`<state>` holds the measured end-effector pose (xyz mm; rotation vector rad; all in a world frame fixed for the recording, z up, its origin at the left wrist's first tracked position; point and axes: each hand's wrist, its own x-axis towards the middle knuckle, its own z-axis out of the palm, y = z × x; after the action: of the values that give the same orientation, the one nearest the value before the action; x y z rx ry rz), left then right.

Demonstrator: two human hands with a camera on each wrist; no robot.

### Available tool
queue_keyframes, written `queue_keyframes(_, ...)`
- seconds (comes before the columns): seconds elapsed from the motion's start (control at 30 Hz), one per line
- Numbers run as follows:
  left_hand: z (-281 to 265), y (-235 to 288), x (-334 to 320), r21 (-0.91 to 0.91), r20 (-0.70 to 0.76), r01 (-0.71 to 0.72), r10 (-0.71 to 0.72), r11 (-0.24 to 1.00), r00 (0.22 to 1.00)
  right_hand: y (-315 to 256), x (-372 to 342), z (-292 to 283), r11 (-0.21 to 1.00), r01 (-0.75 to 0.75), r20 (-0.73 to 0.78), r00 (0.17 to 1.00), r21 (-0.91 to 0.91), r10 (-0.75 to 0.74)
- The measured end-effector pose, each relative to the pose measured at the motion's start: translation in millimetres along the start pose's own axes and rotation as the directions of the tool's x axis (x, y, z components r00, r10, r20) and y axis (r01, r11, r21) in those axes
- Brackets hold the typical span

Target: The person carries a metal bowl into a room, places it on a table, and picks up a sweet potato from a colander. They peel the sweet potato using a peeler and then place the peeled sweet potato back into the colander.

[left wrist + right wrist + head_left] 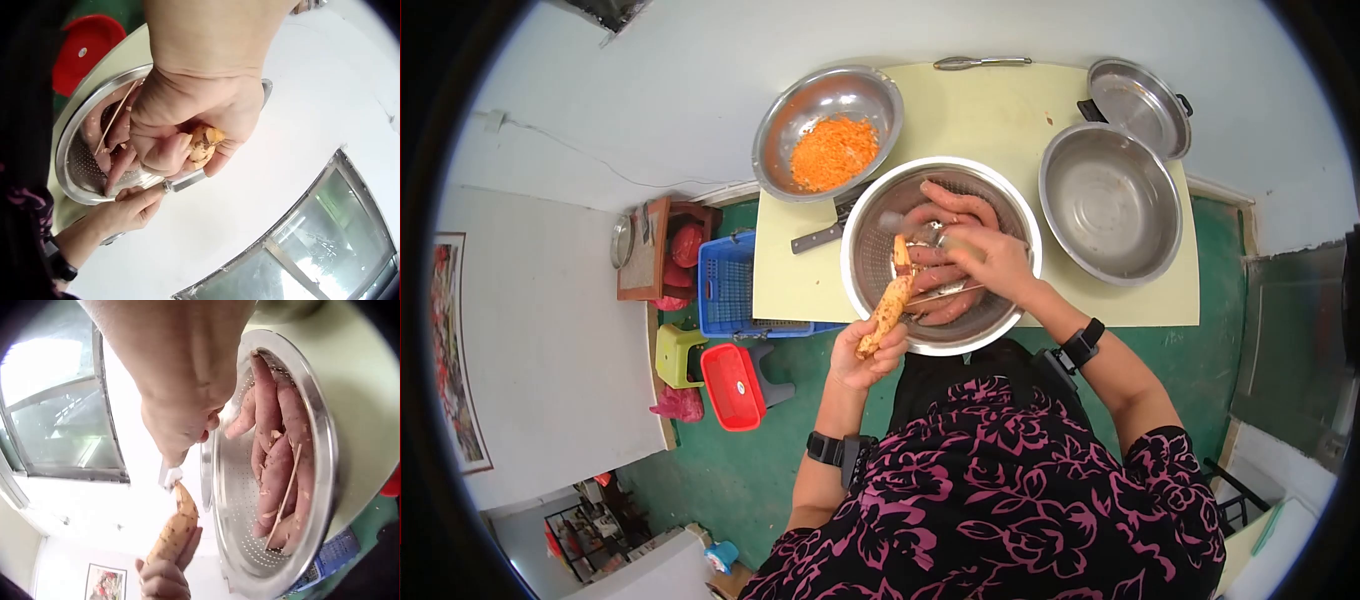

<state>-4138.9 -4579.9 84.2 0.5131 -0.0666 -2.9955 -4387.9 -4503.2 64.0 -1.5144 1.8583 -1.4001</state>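
Note:
In the head view, my left hand point(870, 355) grips the lower end of a mostly peeled sweet potato point(890, 308), which slants up over the near-left rim of a perforated metal colander point(849, 262). My right hand point(995, 262), above the colander, holds a peeler point(187, 182) by its handle. The right wrist view shows its metal head point(169, 475) right at the sweet potato's tip; in the head view it is blurred. Several unpeeled sweet potatoes point(270, 478) lie inside the colander with peel scraps and a thin stick point(284, 497).
A bowl of shredded orange food point(835, 153) stands at the back left, beside a knife point(818, 239). At the right are a metal basin point(1110, 205) and a pan point(1140, 105). A whisk-like utensil point(980, 62) lies along the back edge. Blue crate point(727, 285) sits left of the table.

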Motion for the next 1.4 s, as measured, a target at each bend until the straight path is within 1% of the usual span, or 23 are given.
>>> queue_keyframes(0.03,0,2,-1,0.016,-0.006,0.009,-0.009,1.0,1.0,-2,4,-5,0.98,-0.2,0.02,0.98,-0.009,0.2)
queue_keyframes(0.1,6,0,-1,0.233,-0.119,-0.023,0.052,0.972,0.992,3,5,-10,0.996,-0.085,0.068,0.994,-0.041,0.087)
queue_keyframes(0.13,10,-3,-1,0.336,-0.169,-0.025,0.086,0.941,0.982,5,3,-7,0.996,0.038,0.051,0.998,-0.085,-0.033)
queue_keyframes(0.17,14,-6,0,0.401,-0.215,-0.017,0.112,0.916,0.97,6,2,-3,0.978,0.16,0.04,0.987,-0.132,-0.156)
queue_keyframes(0.2,18,-7,2,0.464,-0.255,-0.009,0.143,0.886,0.956,7,2,-1,0.942,0.282,0.037,0.959,-0.182,-0.28)
queue_keyframes(0.3,30,-11,8,0.621,-0.345,0.033,0.235,0.783,0.909,2,-3,3,0.908,0.327,0.134,0.944,-0.263,-0.301)
queue_keyframes(0.33,33,-13,10,0.663,-0.371,0.054,0.264,0.747,0.89,3,-4,7,0.908,0.344,0.072,0.939,-0.239,-0.337)
queue_keyframes(0.43,36,-17,16,0.713,-0.405,0.048,0.354,0.699,0.843,2,-10,16,0.927,0.286,0.156,0.955,-0.243,-0.253)
queue_keyframes(0.53,46,-17,22,0.743,-0.389,0.061,0.356,0.667,0.85,9,-24,30,0.92,0.293,0.263,0.938,-0.259,-0.224)
queue_keyframes(0.63,45,-15,26,0.782,-0.384,0.096,0.355,0.616,0.853,5,-29,33,0.971,0.236,0.282,0.935,-0.037,-0.217)
queue_keyframes(0.73,49,-24,26,0.873,-0.33,0.052,0.508,0.485,0.795,5,-24,24,0.974,0.19,0.267,0.939,0.123,-0.217)
queue_keyframes(0.83,40,-21,30,0.944,-0.224,0.033,0.562,0.329,0.796,-11,-12,13,0.975,0.224,0.159,0.962,0.005,-0.222)
queue_keyframes(0.93,34,-22,35,0.971,-0.089,-0.057,0.572,0.232,0.816,-6,-13,24,0.935,0.282,0.168,0.954,-0.212,-0.25)
queue_keyframes(0.97,25,-21,36,0.987,-0.082,-0.015,0.592,0.157,0.802,-6,-15,26,0.915,0.294,0.176,0.951,-0.276,-0.253)
queue_keyframes(1.03,2,-20,38,0.997,-0.065,0.077,0.632,0.009,0.773,3,-18,33,0.882,0.337,0.217,0.936,-0.329,-0.277)
queue_keyframes(1.07,7,-19,37,0.988,-0.098,0.151,0.633,-0.03,0.768,2,-18,34,0.864,0.358,0.237,0.928,-0.354,-0.287)
queue_keyframes(1.13,18,-18,36,0.95,-0.163,0.295,0.638,-0.104,0.752,-5,-23,36,0.921,0.316,0.225,0.937,-0.227,-0.266)
queue_keyframes(1.17,17,-19,36,0.946,-0.15,0.301,0.658,-0.122,0.738,-8,-24,36,0.942,0.293,0.219,0.942,-0.163,-0.255)
queue_keyframes(1.23,16,-23,37,0.937,-0.12,0.312,0.694,-0.157,0.71,-5,-17,37,0.951,0.31,0.127,0.943,0.001,-0.308)
queue_keyframes(1.27,23,-22,36,0.913,-0.154,0.371,0.701,-0.168,0.697,-4,-14,37,0.944,0.32,0.078,0.942,0.083,-0.327)
queue_keyframes(1.33,42,-23,34,0.855,-0.217,0.484,0.718,-0.186,0.661,-5,-10,33,0.955,0.295,0.069,0.953,0.001,-0.294)
queue_keyframes(1.37,44,-23,34,0.857,-0.229,0.485,0.714,-0.174,0.661,-6,-9,30,0.958,0.283,0.065,0.958,-0.039,-0.28)
queue_keyframes(1.4,45,-23,35,0.858,-0.24,0.487,0.71,-0.164,0.662,-8,-9,29,0.965,0.254,0.096,0.964,-0.066,-0.247)
